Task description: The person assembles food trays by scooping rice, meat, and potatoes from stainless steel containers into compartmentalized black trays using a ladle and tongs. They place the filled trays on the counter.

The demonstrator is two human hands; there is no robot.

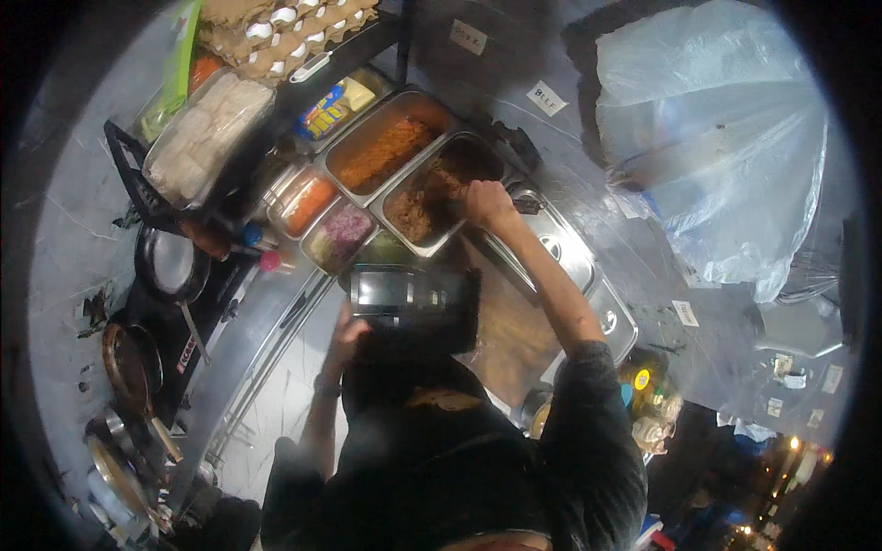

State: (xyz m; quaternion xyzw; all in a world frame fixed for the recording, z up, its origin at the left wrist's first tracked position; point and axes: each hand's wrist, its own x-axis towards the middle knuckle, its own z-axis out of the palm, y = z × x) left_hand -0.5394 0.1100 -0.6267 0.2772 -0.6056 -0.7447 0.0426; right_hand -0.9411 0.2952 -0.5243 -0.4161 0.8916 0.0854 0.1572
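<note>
Grey surfaces fill the surroundings, with a large translucent plastic sheet (717,138) spread at the upper right. A steel counter of inset food pans runs through the middle, its shiny metal lids (551,248) to the right of the person's reach. Brown egg trays (285,41) are at the upper left, near a clear tub (207,138) of pale food; two dark frying pans (170,262) are at the left side. Close to the person's body is a black container (413,321), just below the pans; its contents are too dark to make out. Beyond it is a steel pan (424,251) of brown food, beside another of orange food (386,154) and a smaller one of purple and pale chopped food (344,225). The right hand (487,202) is over the right side of the brown food's pan; I cannot tell whether its fingers are closed on a utensil. The left hand (348,332) grasps the black container by its left edge
</note>
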